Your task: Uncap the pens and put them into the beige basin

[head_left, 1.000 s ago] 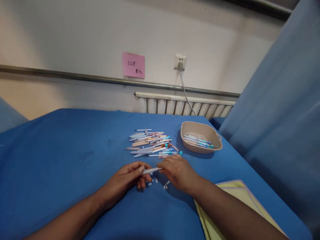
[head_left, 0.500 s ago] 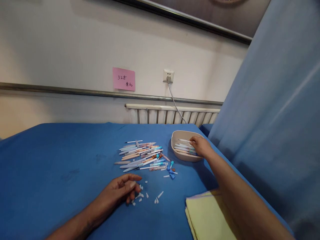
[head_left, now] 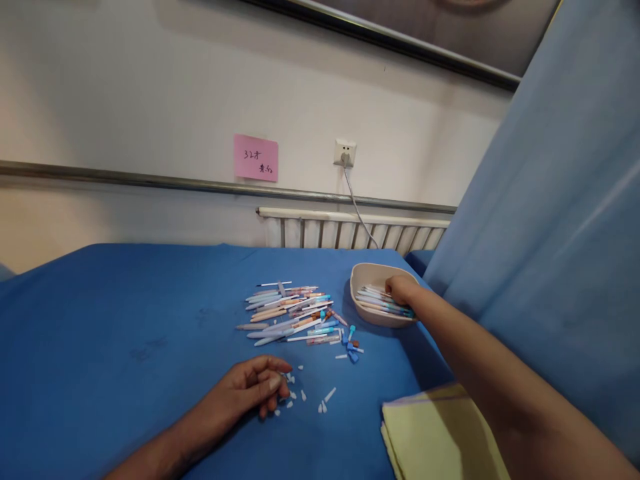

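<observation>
Plastic pens in the beige bowl at far right look light, stiff and slick; we pinch them mid-barrel. Our right hand reaches among them, grip unclear; left hand rests loosely curled, empty, on the blue counter.

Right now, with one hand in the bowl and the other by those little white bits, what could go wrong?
1. The bowl sits near the table's right edge; the right hand inside it could nudge it off.
2. The white caps lie loose beside the left hand; a sweep might scatter them.
3. The pen pile is loose, with blue bits strewn at its near edge; the returning arm could knock some away.
</observation>
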A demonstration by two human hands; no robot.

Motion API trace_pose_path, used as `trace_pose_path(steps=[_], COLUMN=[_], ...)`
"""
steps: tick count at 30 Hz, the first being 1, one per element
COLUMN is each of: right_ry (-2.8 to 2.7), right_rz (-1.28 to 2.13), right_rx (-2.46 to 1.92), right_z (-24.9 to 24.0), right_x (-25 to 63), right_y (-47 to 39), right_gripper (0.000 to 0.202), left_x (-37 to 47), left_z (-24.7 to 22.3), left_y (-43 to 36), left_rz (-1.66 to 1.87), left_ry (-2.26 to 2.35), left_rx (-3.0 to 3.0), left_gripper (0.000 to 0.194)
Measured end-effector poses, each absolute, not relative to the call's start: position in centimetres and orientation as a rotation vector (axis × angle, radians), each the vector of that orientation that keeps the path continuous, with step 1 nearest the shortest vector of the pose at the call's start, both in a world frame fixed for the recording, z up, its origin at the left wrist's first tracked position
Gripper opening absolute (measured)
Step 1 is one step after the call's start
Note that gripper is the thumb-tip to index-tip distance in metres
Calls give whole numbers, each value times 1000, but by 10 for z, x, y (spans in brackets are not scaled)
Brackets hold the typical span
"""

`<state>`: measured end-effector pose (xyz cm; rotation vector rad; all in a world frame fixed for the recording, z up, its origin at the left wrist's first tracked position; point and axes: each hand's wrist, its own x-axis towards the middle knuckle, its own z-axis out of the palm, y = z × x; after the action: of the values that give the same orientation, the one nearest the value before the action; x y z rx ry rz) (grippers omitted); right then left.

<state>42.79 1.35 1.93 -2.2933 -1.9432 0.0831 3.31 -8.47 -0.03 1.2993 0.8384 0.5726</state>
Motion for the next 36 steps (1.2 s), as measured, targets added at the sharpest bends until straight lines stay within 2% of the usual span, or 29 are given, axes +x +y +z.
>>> trace_pose_path(steps=[4, 7, 12, 15, 18, 25, 36], right_ry=[-1908, -1889, -1835, -1778, -1812, -2082, -2304], right_rz=[191, 167, 75, 340, 474, 370, 187], right_rx=[-2262, -2207, -1976, -1568, -1462, -1660, -1477], right_z=[30, 44, 63, 56, 37, -5, -7], right_x=[422, 413, 362, 318, 288, 293, 276], right_y=[1, -9, -44, -72, -91, -93, -79], right_gripper=[28, 14, 24, 21, 20, 16, 17], left_x=[35, 36, 32, 25, 18, 15, 16], left_z=[0, 2, 12, 17, 20, 16, 9], left_y=[-87, -89, -86, -78, -72, -73, -72], left_rz=[589, 617, 829, 997, 1081, 940, 773], left_ry=[849, 853, 949, 1054, 1133, 1215, 1261], left_rx=[1291, 1265, 1220, 1251, 1342, 1744, 2185], left_gripper=[32, 33, 34, 32, 32, 25, 22])
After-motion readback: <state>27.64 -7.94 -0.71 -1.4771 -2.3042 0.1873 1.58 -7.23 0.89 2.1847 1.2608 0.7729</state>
